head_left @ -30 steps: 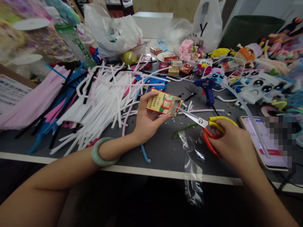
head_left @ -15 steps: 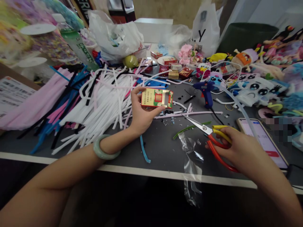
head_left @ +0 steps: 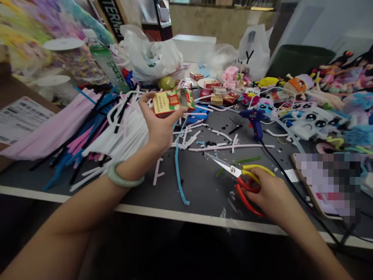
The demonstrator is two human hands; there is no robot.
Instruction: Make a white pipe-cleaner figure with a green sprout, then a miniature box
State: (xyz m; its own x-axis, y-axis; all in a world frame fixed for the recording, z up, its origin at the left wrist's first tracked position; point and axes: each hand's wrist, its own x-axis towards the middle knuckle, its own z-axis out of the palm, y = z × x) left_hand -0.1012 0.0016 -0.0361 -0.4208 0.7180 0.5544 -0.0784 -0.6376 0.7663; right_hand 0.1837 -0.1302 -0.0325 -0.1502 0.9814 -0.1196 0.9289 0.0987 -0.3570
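My left hand point(head_left: 159, 130), with a pale green bangle point(head_left: 118, 177) on the wrist, grips a small cream, red and green cardboard box point(head_left: 166, 103) between thumb and fingers. The box's right end stands open. In my right hand point(head_left: 271, 194) is a pair of scissors point(head_left: 234, 170) with one yellow and one red handle. Their blades point up and left over the table, slightly apart, and touch nothing I can make out. A blue pipe cleaner point(head_left: 178, 171) lies between the two hands.
White pipe cleaners point(head_left: 125, 136) are heaped at left. A blue glue gun point(head_left: 253, 120) stands beyond the scissors, its black cord point(head_left: 276, 165) running right. A phone point(head_left: 323, 186) lies at right. Small boxes point(head_left: 230, 98), plush figures point(head_left: 317, 118) and plastic bags point(head_left: 154, 54) line the back.
My left hand has moved left and up with the box. The scissors in my right hand have shifted left. Clear plastic film that hung over the front edge now barely shows.
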